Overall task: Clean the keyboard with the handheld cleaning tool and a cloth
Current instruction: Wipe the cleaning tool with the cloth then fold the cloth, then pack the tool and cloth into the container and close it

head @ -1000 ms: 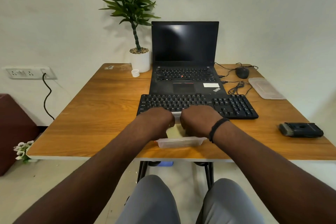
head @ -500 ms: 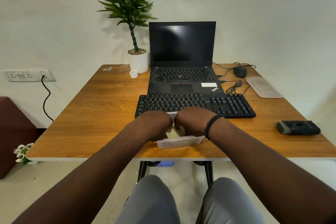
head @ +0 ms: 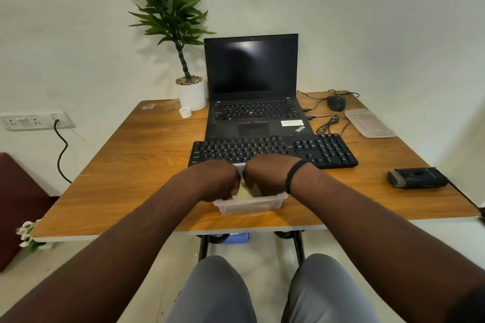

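A black keyboard (head: 273, 151) lies in front of the laptop. Just before it stands a clear plastic container (head: 249, 206) with a pale yellow cloth (head: 244, 193) inside. My left hand (head: 217, 181) and my right hand (head: 267, 176) are both knuckles-up over the container, side by side. Their fingers curl down onto the cloth, and the fingertips are hidden. The black handheld cleaning tool (head: 417, 178), with a brush at its left end, lies untouched on the table at the right.
An open black laptop (head: 252, 86) stands behind the keyboard. A mouse (head: 336, 102), loose cables and a clear lid (head: 368, 123) lie at the back right. A potted plant (head: 191, 93) and a small white cap (head: 185, 112) are at the back left.
Both hands stay in the container and have drawn a little closer together over the cloth. The view has shifted slightly; nothing else on the table moved.
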